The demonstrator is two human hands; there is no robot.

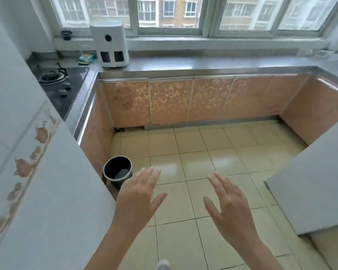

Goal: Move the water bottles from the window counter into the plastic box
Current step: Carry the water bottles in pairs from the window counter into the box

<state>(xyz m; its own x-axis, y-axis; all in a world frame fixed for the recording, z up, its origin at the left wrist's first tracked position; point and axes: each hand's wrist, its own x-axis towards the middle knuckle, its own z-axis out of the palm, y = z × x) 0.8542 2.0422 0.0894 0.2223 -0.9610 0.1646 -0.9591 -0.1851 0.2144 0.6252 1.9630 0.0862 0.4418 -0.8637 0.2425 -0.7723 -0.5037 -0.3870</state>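
Note:
My left hand (139,199) and my right hand (228,207) are both held out in front of me over the tiled floor, palms down, fingers spread, holding nothing. The steel window counter (213,64) runs across the far side under the window. At its far right end lie some blurred clear items (312,53); I cannot tell whether they are water bottles. No plastic box is in view.
A white appliance (110,43) stands at the counter's left end, beside a gas stove (61,82). A dark bin (117,171) sits on the floor at the left wall's corner. Orange cabinets (183,102) line the counter. A grey surface (316,184) juts in from the right.

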